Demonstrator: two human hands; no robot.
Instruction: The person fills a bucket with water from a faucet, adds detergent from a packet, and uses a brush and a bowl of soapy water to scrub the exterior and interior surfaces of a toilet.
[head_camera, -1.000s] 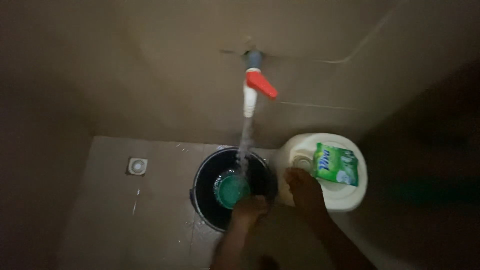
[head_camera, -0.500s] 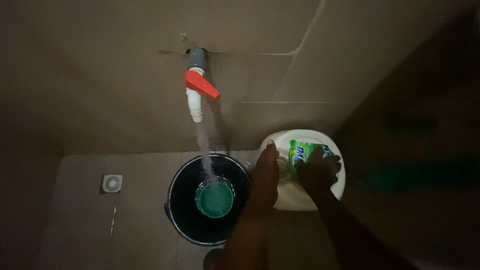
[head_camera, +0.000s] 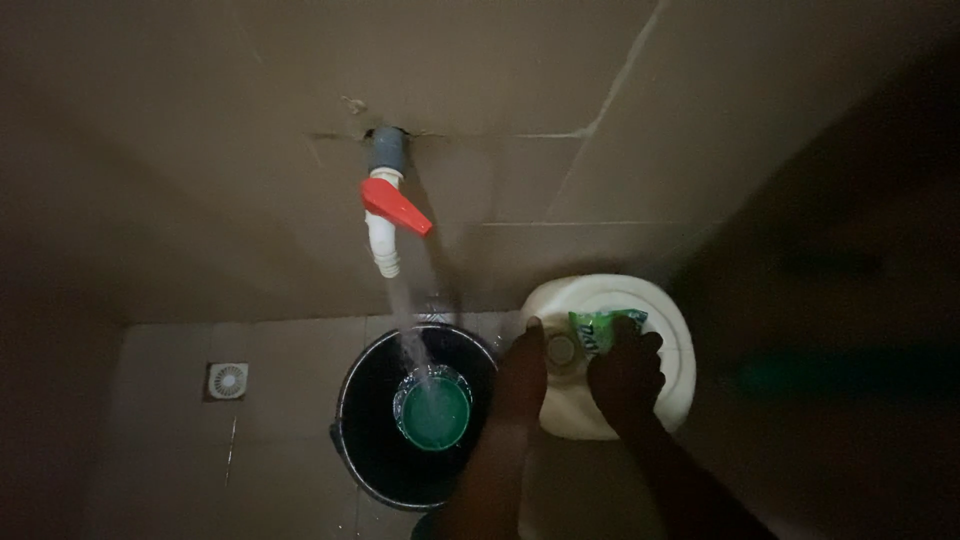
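Note:
A green sachet lies on top of a white plastic jerrycan at the right. My right hand is closed over the sachet's lower part. My left hand rests on the jerrycan's left edge beside its cap, fingers together, with nothing visibly in it. To the left stands a black bucket holding a green cup. Water runs from a white wall tap with a red handle down into the cup.
A white round floor drain sits in the tiled floor at the left. The tiled wall rises behind the bucket. The right side of the view is in deep shadow.
My left hand left the bucket and moved right onto the jerrycan. My right hand went onto the sachet and closed over it. The view shifted, with the tap now further left.

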